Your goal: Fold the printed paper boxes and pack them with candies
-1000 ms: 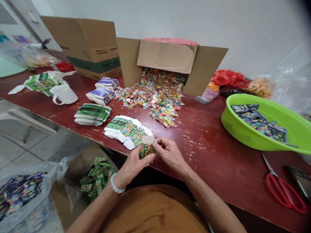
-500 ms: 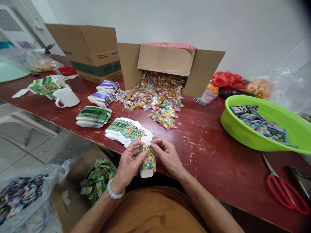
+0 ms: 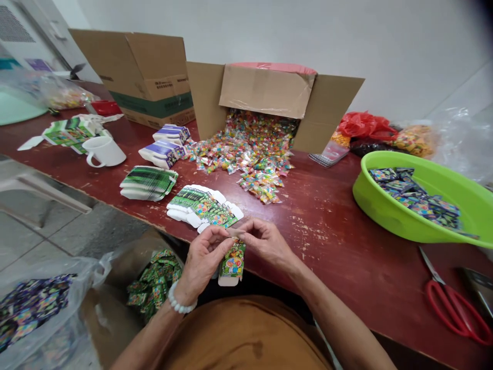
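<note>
Fingers [image 3: 222, 248] of the left hand [image 3: 200, 264] and those of the right hand [image 3: 271, 247] are clamped, thumb against index, on the upper end of a small green box [image 3: 233, 263]. Box position: at the near edge of the counter [image 3: 319, 216], hanging below the pinch, printed side in view. A white flap [image 3: 228, 281] sticks out at its lower end. Fingertips hide most of the upper end, so the exact fold there cannot be read; nor can I tell whether anything is inside.

Nearby: a fan of boxes [image 3: 204, 205] just beyond the knuckles, sweets [image 3: 258, 164] farther back, green packets [image 3: 154, 288] low on the left.

Possible faults, in my judgement:
1. Uneven pull between the two pinches: the upper end creases off its line or tears.
2. Too hard a squeeze: thin-looking card, so the walls could buckle.
3. Lower flap not tucked: any contents might slip out downward.
4. Slack grip: with the counter's edge so close, the box could drop toward the lap.
5. Knuckles drifting forward: the fan could be nudged and slide apart.
</note>
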`<state>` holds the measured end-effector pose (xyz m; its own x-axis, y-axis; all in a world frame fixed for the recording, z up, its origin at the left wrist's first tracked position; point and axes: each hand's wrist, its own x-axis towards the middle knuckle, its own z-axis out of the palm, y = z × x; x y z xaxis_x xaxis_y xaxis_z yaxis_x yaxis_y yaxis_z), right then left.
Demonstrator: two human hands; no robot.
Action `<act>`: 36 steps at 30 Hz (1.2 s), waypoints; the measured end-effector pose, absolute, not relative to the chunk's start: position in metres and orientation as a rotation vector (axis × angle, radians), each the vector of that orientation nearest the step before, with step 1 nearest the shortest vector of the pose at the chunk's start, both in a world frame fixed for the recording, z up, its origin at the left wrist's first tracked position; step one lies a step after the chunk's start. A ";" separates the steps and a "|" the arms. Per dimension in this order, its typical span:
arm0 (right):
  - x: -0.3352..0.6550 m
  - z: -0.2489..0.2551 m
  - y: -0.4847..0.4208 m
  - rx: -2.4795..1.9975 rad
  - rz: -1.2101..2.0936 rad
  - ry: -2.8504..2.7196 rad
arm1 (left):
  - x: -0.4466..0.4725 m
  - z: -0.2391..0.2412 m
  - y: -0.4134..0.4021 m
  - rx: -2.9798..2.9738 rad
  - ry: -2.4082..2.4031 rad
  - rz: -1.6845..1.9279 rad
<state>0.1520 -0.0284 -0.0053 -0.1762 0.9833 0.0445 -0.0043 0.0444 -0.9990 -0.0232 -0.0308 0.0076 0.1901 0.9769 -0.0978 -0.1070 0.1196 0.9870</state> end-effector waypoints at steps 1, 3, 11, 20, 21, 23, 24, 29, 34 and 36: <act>0.152 -0.005 -0.030 -1.086 1.252 -1.385 | -0.022 0.008 -0.031 1.063 1.035 1.064; 0.151 -0.006 -0.032 -1.063 1.150 -1.405 | -0.021 0.010 -0.034 0.946 1.017 1.040; 0.152 0.001 -0.040 -1.038 1.017 -1.666 | -0.014 0.008 -0.041 0.650 0.868 0.670; 0.147 0.011 -0.030 -1.069 1.481 -1.354 | -0.007 0.004 -0.039 0.812 0.864 0.763; 0.146 0.011 -0.028 -1.057 1.556 -1.310 | -0.007 0.003 -0.038 0.832 0.853 0.756; 0.146 0.012 -0.025 -1.048 1.616 -1.247 | -0.009 0.000 -0.038 0.852 0.840 0.744; 0.146 0.012 -0.024 -1.049 1.611 -1.232 | -0.010 -0.002 -0.037 0.857 0.844 0.744; 0.146 0.012 -0.031 -1.036 1.458 -1.384 | -0.011 -0.006 -0.035 0.864 0.941 0.748; 0.139 0.002 -0.044 -0.990 0.959 -1.657 | -0.007 -0.009 -0.035 0.723 0.999 0.822; 0.139 -0.004 -0.042 -1.007 0.861 -1.732 | -0.006 -0.010 -0.036 0.696 0.996 0.820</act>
<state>0.1395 -0.0422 -0.0041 -0.2373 0.9004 0.3647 0.2533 0.4198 -0.8716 -0.0059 -0.0365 -0.0102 0.3070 0.8449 -0.4382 -0.2674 0.5184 0.8122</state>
